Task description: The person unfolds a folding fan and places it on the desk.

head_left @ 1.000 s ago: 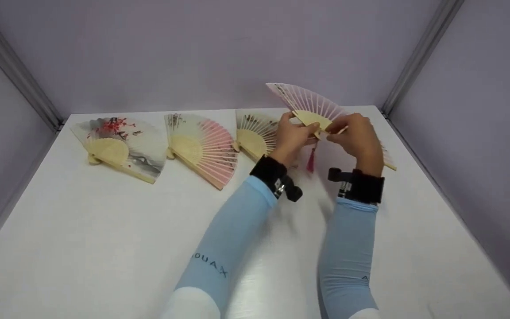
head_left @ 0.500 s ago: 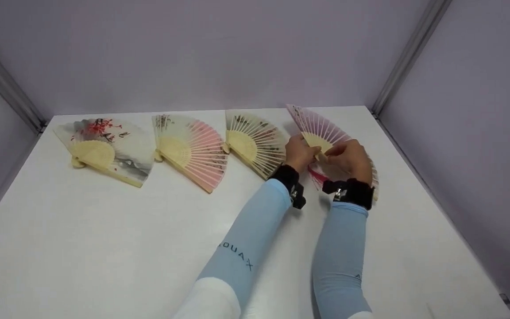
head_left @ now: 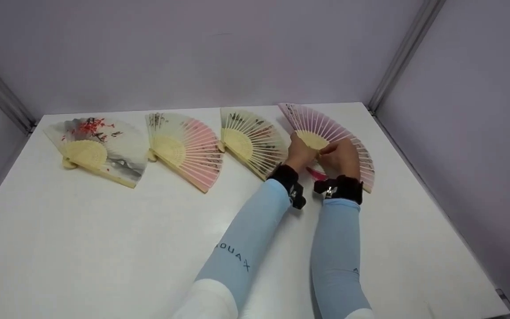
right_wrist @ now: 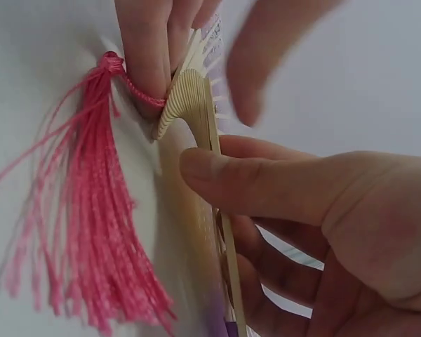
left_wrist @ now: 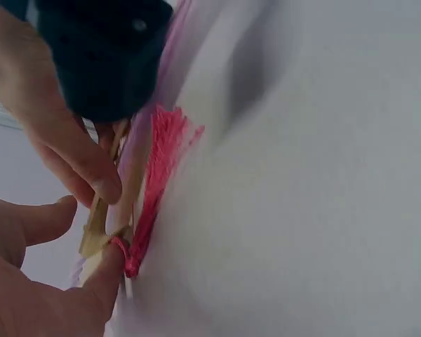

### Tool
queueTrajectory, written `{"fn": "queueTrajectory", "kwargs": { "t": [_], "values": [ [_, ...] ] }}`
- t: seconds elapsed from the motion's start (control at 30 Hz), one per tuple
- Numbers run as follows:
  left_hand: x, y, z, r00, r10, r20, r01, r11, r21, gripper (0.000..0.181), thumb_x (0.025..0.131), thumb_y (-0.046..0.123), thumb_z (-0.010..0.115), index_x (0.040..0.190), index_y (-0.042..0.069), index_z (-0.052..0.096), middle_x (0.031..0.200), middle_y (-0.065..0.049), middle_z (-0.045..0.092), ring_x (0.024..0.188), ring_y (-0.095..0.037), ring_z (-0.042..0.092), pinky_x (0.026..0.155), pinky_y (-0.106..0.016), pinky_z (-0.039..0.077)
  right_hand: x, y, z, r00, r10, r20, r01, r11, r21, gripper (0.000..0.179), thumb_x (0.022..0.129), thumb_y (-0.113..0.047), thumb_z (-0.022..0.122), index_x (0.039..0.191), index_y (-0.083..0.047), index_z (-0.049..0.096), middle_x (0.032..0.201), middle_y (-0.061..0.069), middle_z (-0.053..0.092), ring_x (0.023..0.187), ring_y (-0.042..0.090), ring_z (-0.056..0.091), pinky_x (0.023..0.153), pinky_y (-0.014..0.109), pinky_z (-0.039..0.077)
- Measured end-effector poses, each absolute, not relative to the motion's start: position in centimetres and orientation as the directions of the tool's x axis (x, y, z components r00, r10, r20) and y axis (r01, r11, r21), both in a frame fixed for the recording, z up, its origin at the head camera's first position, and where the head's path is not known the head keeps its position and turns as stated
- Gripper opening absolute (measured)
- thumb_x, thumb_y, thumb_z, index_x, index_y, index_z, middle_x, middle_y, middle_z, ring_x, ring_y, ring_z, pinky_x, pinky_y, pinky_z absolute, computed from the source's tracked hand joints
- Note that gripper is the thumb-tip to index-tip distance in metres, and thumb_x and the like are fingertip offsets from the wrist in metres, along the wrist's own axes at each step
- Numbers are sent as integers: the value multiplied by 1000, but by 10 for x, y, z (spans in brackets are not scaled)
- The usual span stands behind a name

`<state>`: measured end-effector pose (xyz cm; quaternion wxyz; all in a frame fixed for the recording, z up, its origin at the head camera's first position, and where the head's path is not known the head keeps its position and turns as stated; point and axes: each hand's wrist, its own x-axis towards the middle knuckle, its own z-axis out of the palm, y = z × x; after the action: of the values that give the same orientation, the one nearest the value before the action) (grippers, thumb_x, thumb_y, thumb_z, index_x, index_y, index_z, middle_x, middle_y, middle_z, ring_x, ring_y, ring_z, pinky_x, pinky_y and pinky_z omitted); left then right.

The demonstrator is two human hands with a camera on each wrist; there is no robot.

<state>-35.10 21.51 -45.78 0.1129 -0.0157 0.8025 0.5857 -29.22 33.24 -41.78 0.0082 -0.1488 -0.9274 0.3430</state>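
Note:
A purple folding fan (head_left: pixel 334 129) with pale ribs is spread wide at the table's back right, on or just above the surface. My right hand (head_left: pixel 343 156) pinches an outer rib near the pivot; in the right wrist view its thumb (right_wrist: pixel 231 175) presses that rib. My left hand (head_left: pixel 300 154) is at the pivot end. Its fingertips touch the fan there, while its thumb (left_wrist: pixel 49 221) stands away from the ribs. From the pivot hangs a pink tassel (right_wrist: pixel 102 203), partly hidden by the hands in the head view.
On the white table (head_left: pixel 126 248), three open fans stand in a row to the left: a white one with red blossoms (head_left: pixel 124 139), a pink-and-white one (head_left: pixel 199 150) and a cream floral one (head_left: pixel 261 137). Purple-grey walls (head_left: pixel 202 53) enclose the table's back and sides.
Both hands have lowered the purple fan from above the table to its surface. Its leaf has spread wider to the right. The head view has shifted slightly.

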Motion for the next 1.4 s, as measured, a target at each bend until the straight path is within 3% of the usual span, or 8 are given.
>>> {"fn": "queueTrajectory", "kwargs": {
  "t": [0.13, 0.23, 0.37, 0.47, 0.73, 1.0, 1.4],
  "values": [
    [-343, 214, -450, -954, 132, -269, -210, 345, 915, 101, 94, 37, 82, 172, 13, 22, 174, -7, 40, 155, -26, 42, 129, -38, 41, -299, 333, -421, -961, 274, -20, 231, 764, -602, 15, 91, -19, 79, 93, -6, 85, 92, 11, 79, 87, 30, 64, 75, 37, 56],
    [-333, 208, -439, -938, 138, -319, -244, 395, 886, 100, 95, 48, 77, 172, 15, 23, 174, -5, 40, 154, -29, 39, 129, -42, 39, -303, 332, -423, -965, 261, 15, 205, 792, -575, 19, 89, -19, 78, 97, -3, 86, 98, 14, 82, 90, 31, 66, 81, 42, 57],
    [-320, 195, -421, -925, 169, -341, -278, 313, 908, 97, 99, 37, 70, 175, 12, 15, 180, -9, 31, 161, -31, 32, 134, -44, 34, -312, 329, -422, -963, 270, -11, 226, 784, -578, 25, 90, -19, 82, 109, -2, 85, 115, 20, 82, 100, 33, 69, 96, 50, 60],
    [-315, 190, -414, -920, 185, -345, -297, 247, 923, 92, 101, 33, 61, 175, 9, 11, 181, -12, 28, 165, -32, 29, 137, -45, 31, -317, 327, -422, -953, 297, -52, 269, 758, -594, 27, 92, -16, 84, 114, -2, 84, 120, 21, 81, 103, 34, 67, 99, 50, 59],
    [-306, 186, -409, -915, 177, -363, -320, 230, 919, 82, 106, 38, 49, 175, 9, 16, 181, -11, 27, 167, -29, 25, 135, -44, 34, -325, 325, -426, -945, 321, -54, 294, 771, -564, 32, 91, -25, 87, 117, -6, 84, 123, 16, 82, 97, 29, 65, 77, 33, 48],
    [-293, 152, -405, -953, 207, -220, -196, 128, 972, 72, 110, 33, 53, 170, 6, 27, 166, -19, 50, 152, -34, 52, 127, -48, 46, -330, 327, -427, -929, 365, -59, 321, 716, -620, 28, 90, -13, 86, 117, -4, 84, 125, 18, 81, 105, 31, 69, 85, 36, 52],
    [-305, 60, -398, -941, 328, -80, 62, 402, 914, 58, 112, 30, 51, 165, 8, 39, 163, -18, 53, 153, -32, 52, 127, -46, 45, -328, 337, -433, -921, 383, 71, 233, 688, -688, 21, 96, -4, 78, 116, 4, 81, 120, 24, 79, 102, 35, 68, 91, 44, 56]
  ]
}}
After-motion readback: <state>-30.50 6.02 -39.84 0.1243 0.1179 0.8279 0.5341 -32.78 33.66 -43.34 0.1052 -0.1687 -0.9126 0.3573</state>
